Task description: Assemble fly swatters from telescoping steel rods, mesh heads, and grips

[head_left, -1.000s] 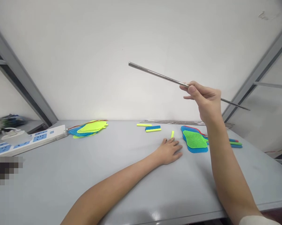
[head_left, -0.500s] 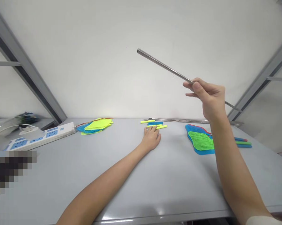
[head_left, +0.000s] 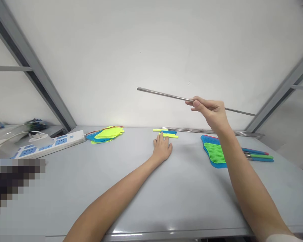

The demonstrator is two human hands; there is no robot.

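Note:
A thin metal rod (head_left: 164,94) is pinched in my right hand (head_left: 209,111), raised above the table in front of the wall. The rod slants slightly, its left end higher than its right. My left hand (head_left: 162,148) lies palm down on the table with fingers spread. Its fingertips touch the small pile of handle tubes, a yellow tube (head_left: 173,136) nearest and a blue tube (head_left: 170,132) just behind. Under my right forearm are fly swatters with a green mesh head (head_left: 214,153) on top of blue ones; the forearm hides part of them.
More metal rods (head_left: 191,130) lie along the wall. Loose yellow and blue swatter heads (head_left: 108,133) are stacked at the back left, beside a white power strip (head_left: 66,141) with a plug in it. Grey metal frame posts (head_left: 48,87) stand at both sides.
My right hand has lowered and moved left with the rod, which now lies closer to level. My left hand's fingers have spread out at the tubes.

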